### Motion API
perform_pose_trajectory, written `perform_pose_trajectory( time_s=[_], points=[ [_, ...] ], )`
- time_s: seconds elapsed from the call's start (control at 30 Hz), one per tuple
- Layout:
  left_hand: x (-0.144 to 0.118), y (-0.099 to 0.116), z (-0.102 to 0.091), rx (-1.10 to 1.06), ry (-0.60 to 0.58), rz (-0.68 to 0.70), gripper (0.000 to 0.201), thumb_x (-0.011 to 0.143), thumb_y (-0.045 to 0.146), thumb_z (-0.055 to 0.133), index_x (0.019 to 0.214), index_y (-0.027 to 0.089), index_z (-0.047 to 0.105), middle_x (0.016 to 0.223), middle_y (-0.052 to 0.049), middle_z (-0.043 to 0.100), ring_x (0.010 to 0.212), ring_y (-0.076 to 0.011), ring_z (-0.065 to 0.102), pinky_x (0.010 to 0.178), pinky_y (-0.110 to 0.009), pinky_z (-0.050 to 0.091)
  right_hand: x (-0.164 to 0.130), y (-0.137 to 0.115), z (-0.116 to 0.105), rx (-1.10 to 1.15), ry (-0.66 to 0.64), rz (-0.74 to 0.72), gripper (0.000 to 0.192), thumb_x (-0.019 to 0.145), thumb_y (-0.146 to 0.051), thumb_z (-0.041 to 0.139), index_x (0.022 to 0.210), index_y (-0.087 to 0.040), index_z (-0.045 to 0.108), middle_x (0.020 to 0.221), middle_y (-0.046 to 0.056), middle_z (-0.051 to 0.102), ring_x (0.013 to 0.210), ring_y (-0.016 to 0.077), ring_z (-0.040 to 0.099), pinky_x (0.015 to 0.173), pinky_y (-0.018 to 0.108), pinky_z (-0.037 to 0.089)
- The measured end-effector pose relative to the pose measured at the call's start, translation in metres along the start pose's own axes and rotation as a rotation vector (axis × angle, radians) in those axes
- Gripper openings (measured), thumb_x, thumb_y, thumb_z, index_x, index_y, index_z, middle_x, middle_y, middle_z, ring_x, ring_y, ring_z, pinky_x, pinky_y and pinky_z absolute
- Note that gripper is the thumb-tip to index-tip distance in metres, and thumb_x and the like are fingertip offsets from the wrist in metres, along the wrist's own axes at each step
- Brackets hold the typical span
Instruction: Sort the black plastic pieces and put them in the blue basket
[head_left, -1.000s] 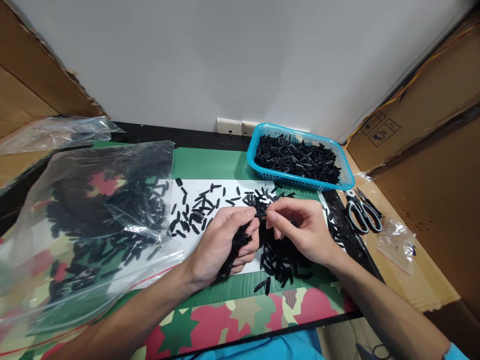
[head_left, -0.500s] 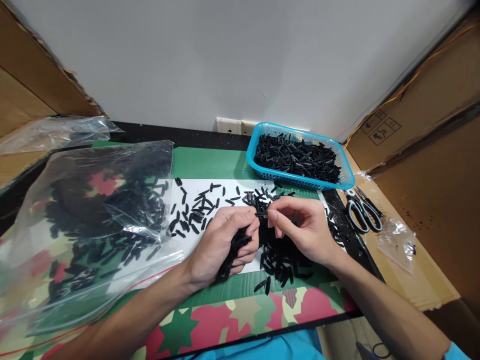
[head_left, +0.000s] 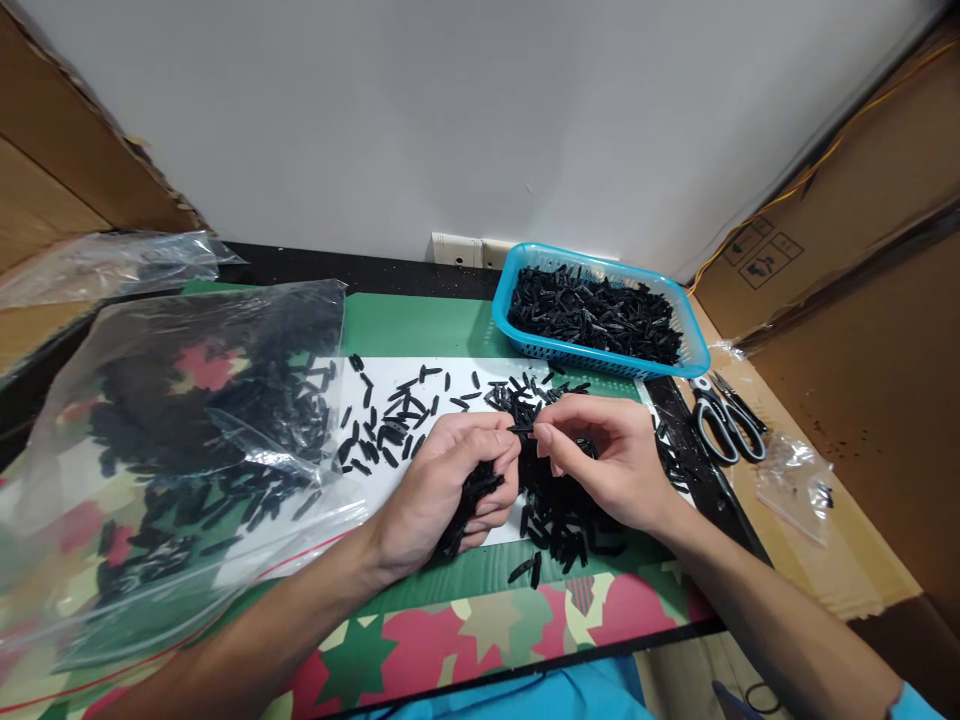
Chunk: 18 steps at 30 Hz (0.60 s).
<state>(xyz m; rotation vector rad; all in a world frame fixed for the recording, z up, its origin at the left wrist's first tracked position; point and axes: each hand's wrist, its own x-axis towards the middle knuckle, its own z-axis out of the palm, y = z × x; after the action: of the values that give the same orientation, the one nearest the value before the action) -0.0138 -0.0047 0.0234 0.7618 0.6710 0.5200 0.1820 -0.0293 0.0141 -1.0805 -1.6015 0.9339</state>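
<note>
The hands (head_left: 439, 475) partly hide the black pieces (head_left: 559, 515) beneath.

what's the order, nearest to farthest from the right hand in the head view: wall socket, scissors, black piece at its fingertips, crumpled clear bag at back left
From the right hand:
1. Black piece: at its fingertips.
2. Scissors: to its right.
3. Wall socket: beyond, to the left.
4. Crumpled clear bag: far back left.

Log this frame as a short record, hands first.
left hand: closed round a bunch of black pieces
right hand: fingertips pinching a single black piece, its other end at the left hand
blue basket: heaped with similar pieces
clear bag: at left, pieces show through
scissors: near basket's right end
</note>
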Motion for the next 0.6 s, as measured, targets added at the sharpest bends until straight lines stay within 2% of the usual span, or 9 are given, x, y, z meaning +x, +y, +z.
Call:
perform_pose_trajectory(
  time_s=[0.37, 0.6],
  points=[
    [0.0011, 0.0004, -0.0015, -0.023, -0.008, 0.013, 0.025, 0.096, 0.029, 0.051, 0.073, 0.020, 0.048, 0.049, 0.005, 0.046, 0.036, -0.0059, 0.028, 0.030, -0.013, 0.027, 0.0017, -0.0007, -0.0016, 0.074, 0.024, 0.032, 0.017, 0.099, -0.025, 0.068, 0.084, -0.017, 0.072, 0.068, -0.001, 0.066, 0.053, 0.0096, 0.059, 0.053, 0.023, 0.046],
    [0.0009, 0.0005, -0.0007, -0.011, 0.021, 0.018, 0.039, 0.103, 0.044, 0.050, 0.072, 0.020, 0.047, 0.049, 0.006, 0.044, 0.037, -0.0058, 0.028, 0.031, -0.013, 0.027, 0.0013, -0.0002, -0.0021, 0.056, 0.042, 0.020, 0.011, 0.097, -0.023, 0.070, 0.087, -0.018, 0.073, 0.072, -0.001, 0.067, 0.056, 0.0099, 0.059, 0.054, 0.023, 0.046]
  ],
)
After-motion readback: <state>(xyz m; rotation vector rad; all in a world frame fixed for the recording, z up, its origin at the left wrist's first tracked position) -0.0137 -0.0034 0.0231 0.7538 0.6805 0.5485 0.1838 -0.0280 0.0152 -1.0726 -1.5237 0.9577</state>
